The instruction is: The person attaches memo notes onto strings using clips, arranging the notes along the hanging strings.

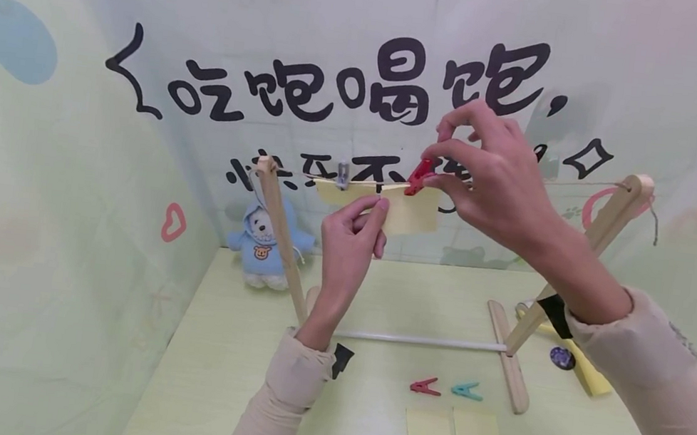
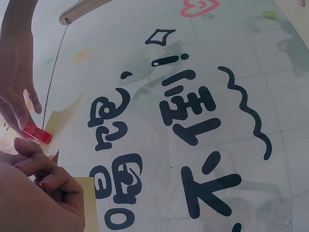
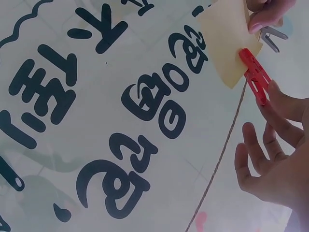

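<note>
My right hand [image 1: 498,173] pinches a red clothespin [image 1: 417,178] between thumb and index finger. The clothespin's jaws sit over the top edge of a yellow paper square [image 1: 414,216] at the string [image 3: 218,145]. My left hand [image 1: 351,238] pinches that paper's upper left edge between thumb and index finger. Just left of it, a second yellow paper [image 1: 328,191] hangs from the string under a grey clothespin [image 1: 343,176]. In the right wrist view, the red clothespin [image 3: 256,75] slants across the paper's corner, its handles between my fingertips.
The string spans two wooden posts [image 1: 612,222] joined by a white rod [image 1: 425,341]. On the table lie a dark red clothespin [image 1: 425,386], a teal clothespin [image 1: 467,390] and two yellow papers [image 1: 430,433]. A blue-hooded plush toy [image 1: 268,244] sits behind the left post.
</note>
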The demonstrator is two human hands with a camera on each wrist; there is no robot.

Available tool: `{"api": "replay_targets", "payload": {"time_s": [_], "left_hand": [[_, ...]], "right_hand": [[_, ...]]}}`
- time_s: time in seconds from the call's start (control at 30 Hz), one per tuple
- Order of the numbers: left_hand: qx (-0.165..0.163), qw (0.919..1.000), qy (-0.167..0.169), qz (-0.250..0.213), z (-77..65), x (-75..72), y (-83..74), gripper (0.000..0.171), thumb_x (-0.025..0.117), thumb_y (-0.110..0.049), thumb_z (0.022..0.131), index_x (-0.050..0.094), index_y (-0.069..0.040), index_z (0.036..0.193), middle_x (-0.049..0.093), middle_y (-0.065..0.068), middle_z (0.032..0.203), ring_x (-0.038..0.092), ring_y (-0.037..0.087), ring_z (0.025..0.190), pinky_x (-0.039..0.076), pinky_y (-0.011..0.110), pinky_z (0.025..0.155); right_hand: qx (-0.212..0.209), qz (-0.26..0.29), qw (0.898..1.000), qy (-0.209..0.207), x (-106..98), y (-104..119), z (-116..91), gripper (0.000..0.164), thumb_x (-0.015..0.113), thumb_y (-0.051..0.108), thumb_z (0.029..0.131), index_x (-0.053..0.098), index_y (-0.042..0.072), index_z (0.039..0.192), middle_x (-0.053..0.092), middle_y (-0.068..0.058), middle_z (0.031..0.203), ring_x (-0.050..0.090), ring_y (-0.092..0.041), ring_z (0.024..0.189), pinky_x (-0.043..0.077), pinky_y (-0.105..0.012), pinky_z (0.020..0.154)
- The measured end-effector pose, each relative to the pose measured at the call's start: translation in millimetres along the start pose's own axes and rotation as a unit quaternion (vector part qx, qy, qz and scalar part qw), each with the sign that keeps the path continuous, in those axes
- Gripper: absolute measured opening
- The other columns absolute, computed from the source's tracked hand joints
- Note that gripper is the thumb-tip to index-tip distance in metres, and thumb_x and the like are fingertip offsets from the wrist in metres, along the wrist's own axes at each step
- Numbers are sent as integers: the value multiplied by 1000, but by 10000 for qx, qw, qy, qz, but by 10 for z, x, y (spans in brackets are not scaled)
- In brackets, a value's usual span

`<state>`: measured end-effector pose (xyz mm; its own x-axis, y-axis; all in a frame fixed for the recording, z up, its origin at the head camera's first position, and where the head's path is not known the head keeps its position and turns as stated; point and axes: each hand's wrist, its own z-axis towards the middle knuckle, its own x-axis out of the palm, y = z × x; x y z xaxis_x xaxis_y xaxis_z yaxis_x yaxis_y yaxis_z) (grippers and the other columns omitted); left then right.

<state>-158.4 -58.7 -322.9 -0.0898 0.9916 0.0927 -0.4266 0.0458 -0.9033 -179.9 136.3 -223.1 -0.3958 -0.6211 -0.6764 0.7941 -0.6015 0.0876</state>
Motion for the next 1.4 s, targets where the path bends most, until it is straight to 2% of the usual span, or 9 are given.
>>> {"api": "replay_targets", "payload": {"time_s": [0.23,0.43,0.57,0.67,0.73,0.83,0.9,1.17,1.4], "left_hand": [[12,9999,1,132,-6,10,-8,23,67,-12,109,77,9,113,53,-10,51,49,6,45,27,21,45],[-11,9998,-2,209,-21,16,1,23,67,-12,109,77,9,113,52,-10,50,49,6,45,27,21,45],[23,9997,27,255,-33,9,16,23,67,-12,109,77,9,114,52,-11,50,49,5,45,28,20,46],[20,9996,53,271,-40,8,27,23,67,-12,109,77,9,115,53,-11,51,50,5,45,28,20,46],[19,9996,63,284,-45,7,32,23,67,-12,109,77,9,115,53,-11,51,50,5,46,28,20,46],[11,9995,62,312,-52,5,41,23,67,-11,109,77,9,116,53,-11,51,51,7,46,28,20,47],[-7,9995,62,325,-58,5,48,23,67,-11,109,77,9,116,53,-11,51,51,7,46,28,20,47],[-85,9993,52,373,-71,-4,97,23,68,-11,109,77,9,117,54,-11,52,52,5,47,29,20,47],[-194,9988,6,453,-91,-27,134,24,69,-12,108,76,8,119,55,-10,53,54,7,49,29,20,49]], "right_hand": [[-26,259,9996,107,4,-3,-35,33,87,-8,88,78,-10,119,62,-27,128,58,-44,124,47,-54,100],[76,398,9990,208,-22,16,-94,43,89,-6,86,76,-7,127,63,-24,138,66,-41,124,49,-55,101],[40,410,9991,103,-59,39,-206,48,90,-4,87,75,-4,132,62,-24,142,69,-39,120,51,-46,100],[-30,456,9989,-79,-99,63,-322,45,89,-1,89,74,-4,131,61,-26,142,69,-39,118,47,-31,105],[-53,548,9983,-210,-139,89,-408,37,84,14,99,74,-5,130,61,-27,140,68,-38,118,44,-22,107],[-5,651,9971,-392,-204,151,-545,48,69,39,110,75,-5,127,63,-28,137,65,-37,116,41,-14,106],[34,751,9954,-601,-227,192,-631,61,58,52,112,77,-5,124,65,-27,133,64,-34,114,41,-13,106],[230,907,9885,-1188,-276,251,-1000,60,63,50,111,78,-7,116,68,-28,124,63,-8,123,44,-11,105],[424,824,9896,-1103,-313,217,-1284,64,62,52,111,78,-10,114,67,-30,120,59,5,126,43,-9,101]]}}
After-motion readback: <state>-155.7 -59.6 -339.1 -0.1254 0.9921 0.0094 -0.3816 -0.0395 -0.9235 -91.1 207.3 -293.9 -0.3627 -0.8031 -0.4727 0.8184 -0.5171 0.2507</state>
